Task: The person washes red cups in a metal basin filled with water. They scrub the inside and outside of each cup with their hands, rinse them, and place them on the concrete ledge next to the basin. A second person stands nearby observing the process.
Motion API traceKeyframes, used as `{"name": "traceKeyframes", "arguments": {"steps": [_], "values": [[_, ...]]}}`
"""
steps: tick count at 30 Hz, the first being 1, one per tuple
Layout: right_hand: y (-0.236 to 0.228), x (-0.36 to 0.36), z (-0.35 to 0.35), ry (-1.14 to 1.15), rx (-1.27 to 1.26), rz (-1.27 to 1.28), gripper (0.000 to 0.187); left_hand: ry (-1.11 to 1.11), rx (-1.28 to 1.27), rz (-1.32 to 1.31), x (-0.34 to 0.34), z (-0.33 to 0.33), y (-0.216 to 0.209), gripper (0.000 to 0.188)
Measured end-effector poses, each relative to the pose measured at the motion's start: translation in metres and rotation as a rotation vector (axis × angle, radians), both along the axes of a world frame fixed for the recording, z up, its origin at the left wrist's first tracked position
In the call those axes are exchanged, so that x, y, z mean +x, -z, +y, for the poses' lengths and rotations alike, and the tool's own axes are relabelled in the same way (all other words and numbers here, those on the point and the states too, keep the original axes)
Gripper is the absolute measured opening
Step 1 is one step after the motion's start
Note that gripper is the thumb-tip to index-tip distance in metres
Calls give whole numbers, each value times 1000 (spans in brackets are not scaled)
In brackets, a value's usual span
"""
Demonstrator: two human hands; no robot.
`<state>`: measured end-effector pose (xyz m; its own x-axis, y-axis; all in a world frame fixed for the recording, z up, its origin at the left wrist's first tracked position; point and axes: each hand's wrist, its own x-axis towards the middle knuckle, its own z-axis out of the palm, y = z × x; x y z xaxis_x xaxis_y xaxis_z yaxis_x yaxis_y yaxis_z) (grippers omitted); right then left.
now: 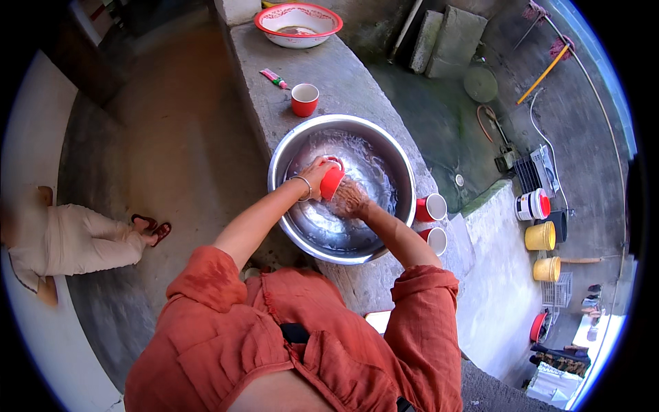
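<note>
L hand (316, 173): gripping red cup (332, 185), pos. inside lg. metal basin (302, 230) w/ water (377, 182). R hand (351, 199): at cup, blurred; finger state can't tell. 2 red cups (436, 207): just R of basin. Beyond basin, on concrete ledge (350, 82): third red cup (304, 106), tube (274, 78), then red-rimmed enamel bowl (301, 42).

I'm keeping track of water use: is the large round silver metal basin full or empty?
Neither: the basin is partly filled. Ripples and bright reflections show water inside, its surface below the rim.
</note>
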<state>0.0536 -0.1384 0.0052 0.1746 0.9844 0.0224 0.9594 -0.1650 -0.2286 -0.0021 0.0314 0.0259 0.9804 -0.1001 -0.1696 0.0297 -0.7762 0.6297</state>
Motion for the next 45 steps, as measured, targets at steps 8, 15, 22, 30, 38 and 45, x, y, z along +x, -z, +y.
{"name": "traceKeyframes", "arguments": {"steps": [8,15,22,30,38,45], "values": [[-13,-24,22,757,724,2048,38,-52,-15,-9,-12,-3,-6,91],[24,-17,0,130,3,315,33,71,52,-33,-8,1,-7,92],[8,-32,14,431,325,832,39,-24,24,-9,-10,-1,-4,91],[-2,-47,37,786,893,1823,34,-51,86,-164,-18,-8,8,91],[-13,-33,2,557,226,946,31,-63,75,-340,-22,-9,-25,101],[-18,-5,-15,42,-45,66,38,-41,-44,-75,-8,3,-43,89]]}}
